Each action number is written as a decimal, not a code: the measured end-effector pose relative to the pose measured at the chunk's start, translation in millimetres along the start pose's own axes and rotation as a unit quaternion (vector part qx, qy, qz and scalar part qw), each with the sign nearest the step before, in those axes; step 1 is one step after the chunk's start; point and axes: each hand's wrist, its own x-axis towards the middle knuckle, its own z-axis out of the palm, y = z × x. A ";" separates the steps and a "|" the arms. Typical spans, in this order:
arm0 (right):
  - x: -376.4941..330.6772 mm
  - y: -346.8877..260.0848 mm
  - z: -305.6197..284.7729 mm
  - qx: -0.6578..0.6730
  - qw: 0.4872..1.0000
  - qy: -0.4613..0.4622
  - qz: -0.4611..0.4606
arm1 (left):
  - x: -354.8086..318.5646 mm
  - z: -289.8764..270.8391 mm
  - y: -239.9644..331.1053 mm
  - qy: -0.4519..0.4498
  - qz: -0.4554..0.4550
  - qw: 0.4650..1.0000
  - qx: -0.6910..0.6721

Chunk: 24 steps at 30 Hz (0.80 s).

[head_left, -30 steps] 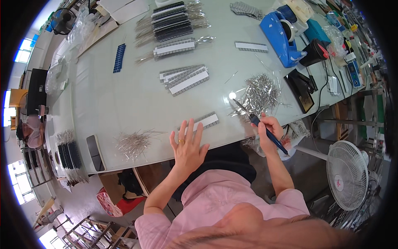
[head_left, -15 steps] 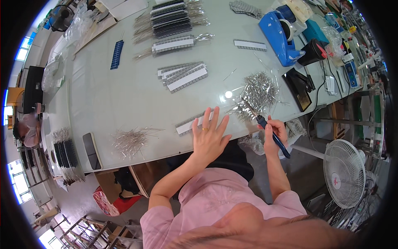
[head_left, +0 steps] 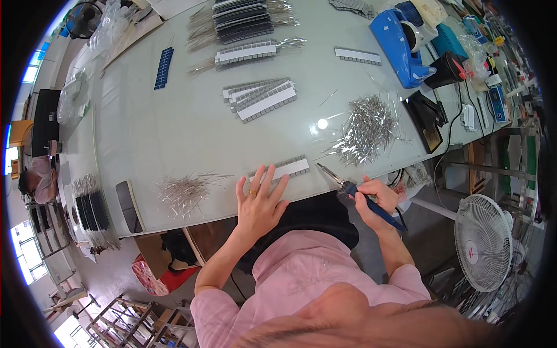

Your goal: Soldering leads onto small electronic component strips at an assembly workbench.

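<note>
Near the table's front edge lies a narrow white strip with grey squares along its edges (head_left: 294, 167). My left hand (head_left: 259, 204) is spread over its left end, fingertips on or just above it. My right hand (head_left: 377, 203) grips a soldering iron (head_left: 350, 188) with a dark blue handle. Its metal tip points left, just beyond the strip's right end; I cannot tell whether it touches the table. A large heap of thin silvery wire pieces (head_left: 366, 130) lies beyond the iron, and a smaller heap (head_left: 183, 194) is left of my left hand.
Loose strips (head_left: 267, 101) overlap mid-table, with wired strips (head_left: 243, 26) stacked behind. A blue tape dispenser (head_left: 400, 49) and black stand (head_left: 426, 124) are at right. A phone (head_left: 128, 206) lies by the left front edge. A white fan (head_left: 483, 243) stands beyond the right edge.
My left hand has slid left along the strip, uncovering its right end. My right hand has drawn the soldering iron's tip away from the large wire heap, nearer and left to the strip's end.
</note>
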 end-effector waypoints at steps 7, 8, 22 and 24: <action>5.5 -7.8 -0.7 -0.024 1.000 -0.002 -0.017 | -0.7 6.2 -0.7 -0.003 0.010 1.000 0.001; 7.6 -10.1 -0.3 -0.039 0.999 -0.006 -0.034 | -0.6 6.6 -0.6 -0.001 0.011 1.000 0.005; 24.4 -23.5 10.8 -0.080 0.990 -0.060 -0.100 | 1.0 4.6 -2.4 0.018 0.016 1.000 0.019; 25.8 -26.1 13.8 -0.074 0.993 -0.062 -0.065 | -3.4 2.1 -3.3 0.014 0.002 1.000 0.022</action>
